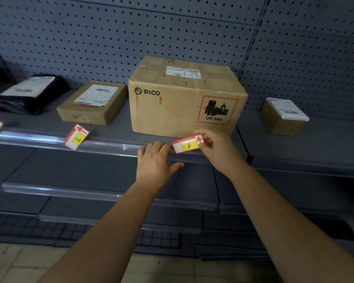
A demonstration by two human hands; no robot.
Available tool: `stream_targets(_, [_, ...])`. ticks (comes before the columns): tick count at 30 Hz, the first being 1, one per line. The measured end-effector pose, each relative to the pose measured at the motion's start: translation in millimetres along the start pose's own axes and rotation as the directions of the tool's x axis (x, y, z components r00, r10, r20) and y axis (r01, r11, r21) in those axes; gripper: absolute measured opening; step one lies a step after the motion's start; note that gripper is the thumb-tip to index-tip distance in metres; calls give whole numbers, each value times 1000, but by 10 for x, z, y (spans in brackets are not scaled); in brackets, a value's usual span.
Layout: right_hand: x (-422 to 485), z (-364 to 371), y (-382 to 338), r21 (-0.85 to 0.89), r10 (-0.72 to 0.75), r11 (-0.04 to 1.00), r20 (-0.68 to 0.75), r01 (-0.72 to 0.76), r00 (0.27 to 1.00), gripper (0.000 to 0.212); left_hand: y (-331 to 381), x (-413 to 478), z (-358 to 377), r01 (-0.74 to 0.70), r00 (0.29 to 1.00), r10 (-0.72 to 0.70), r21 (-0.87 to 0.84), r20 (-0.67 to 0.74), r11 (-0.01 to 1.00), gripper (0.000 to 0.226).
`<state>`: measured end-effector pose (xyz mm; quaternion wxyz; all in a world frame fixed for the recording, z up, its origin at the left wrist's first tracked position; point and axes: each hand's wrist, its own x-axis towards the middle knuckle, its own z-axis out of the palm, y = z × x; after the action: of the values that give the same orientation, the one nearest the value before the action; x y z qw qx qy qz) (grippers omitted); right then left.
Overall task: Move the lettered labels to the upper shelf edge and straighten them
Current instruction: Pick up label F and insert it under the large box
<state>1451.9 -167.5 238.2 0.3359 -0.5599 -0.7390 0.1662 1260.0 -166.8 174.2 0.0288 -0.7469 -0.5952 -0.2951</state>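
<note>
pinch on f label (186, 146), end hidden

Label E (76, 137) sits on the shelf edge (110, 147) left of label F (187, 144), before the boxes.

both forearms extend forward, bare. left hand (154, 160): palm down, fingers relaxed and together, thumb spread to the right. right hand (215, 148): fingers curled, thumb and fingertips pinching the f label (187, 145) by its right end.
</note>
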Motion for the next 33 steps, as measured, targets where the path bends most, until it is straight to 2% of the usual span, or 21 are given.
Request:
stream_targets(5, [56, 28, -34, -109, -100, 989, 8, 101, 995, 34, -52, 28, -98, 15, 997, -3, -141, 83, 990, 43])
stream_targets(12, [132, 63, -102, -124, -116, 986, -41, 111, 992, 36, -99, 8, -143, 27, 994, -6, -191, 107, 981, 39])
stream_targets(18, [133, 199, -151, -202, -68, 975, 108, 89, 992, 45, -120, 5, -200, 23, 990, 10, -227, 143, 974, 33])
stream_targets(22, [90, 229, -165, -167, -26, 985, 90, 41, 996, 53, -138, 1, -284, 27, 986, 12, -232, 168, 972, 35])
stream_targets(27, [-140, 91, -187, -110, 19, 994, -26, -22, 999, 55, -164, -110, -517, 19, 988, 13, -208, 151, 978, 40])
stream_targets(33, [-560, 85, -299, -117, -17, 993, 28, 20, 999, 43, -125, -386, -816, -32, 991, 54, -177, 121, 984, 45])
